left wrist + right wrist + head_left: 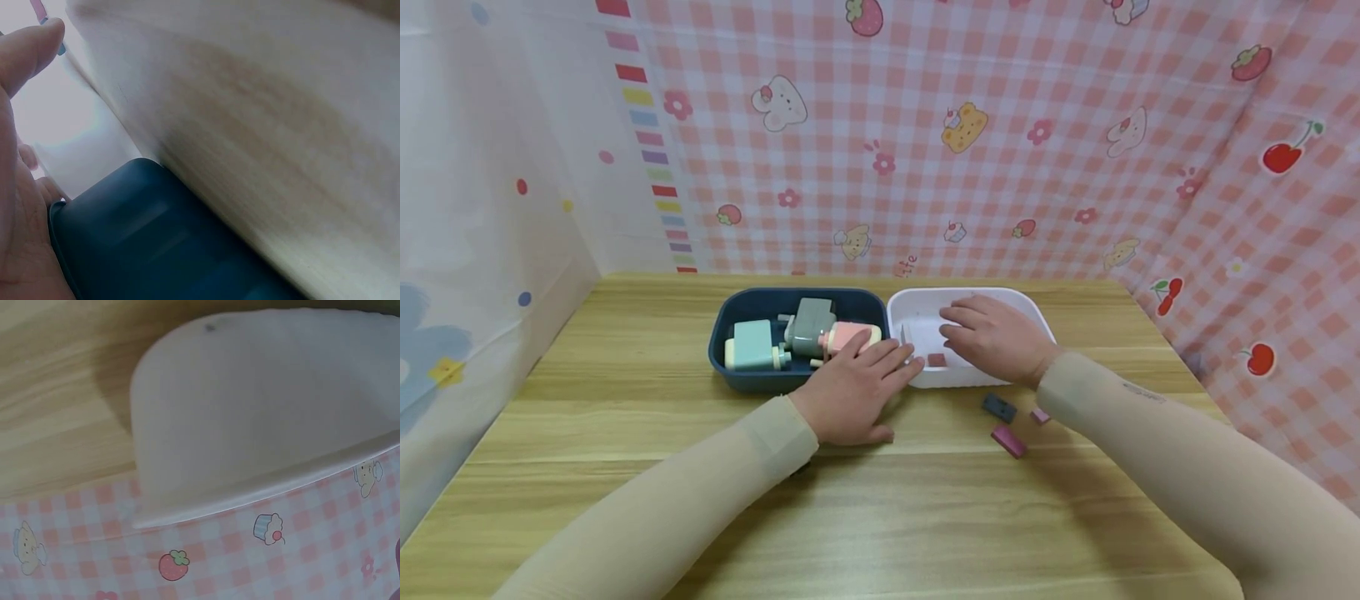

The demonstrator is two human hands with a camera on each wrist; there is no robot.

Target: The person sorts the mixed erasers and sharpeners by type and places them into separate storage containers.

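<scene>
My left hand lies palm down with straight, spread fingers across the near rim of a navy tray, fingertips reaching toward a white tray beside it. Under its index finger is a pink and cream plastic piece. The navy tray also contains a teal and cream boxy piece and a grey-green one. My right hand reaches over the white tray's right side, fingers loosely bent and nothing visible at their tips; its thumb is hidden. A small reddish block lies inside the white tray.
On the wooden table, before the white tray, lie a dark grey block, a magenta block and a pink block. Something small and dark shows beside the left cuff. A pink checked cloth hangs behind the table.
</scene>
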